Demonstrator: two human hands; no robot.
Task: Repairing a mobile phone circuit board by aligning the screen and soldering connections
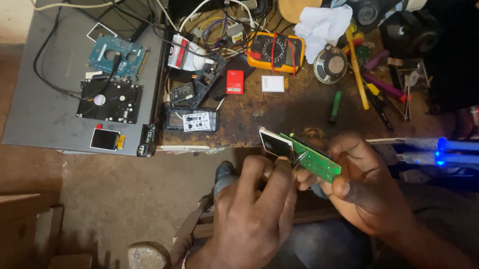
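Green circuit board (313,160) is sitting at lower centre of the frame, tilting down to the right, with a small dark screen (276,144) at its upper-left end. The right hand (362,191) is gripping the board from below, its fingers (345,145) pinching the board's long edges. The left hand (254,213) is closing over the board's left end, fingers (277,181) pressing together against it; whether they are holding a tool cannot be told. Above the hands, the brown worn surface (298,107) is carrying a yellow multimeter (275,52), a small round speaker (330,64), a red battery (235,81) and a green-handled screwdriver (334,106). At upper left, two bare hard drives (111,84) are lying on a grey laptop lid (42,115).
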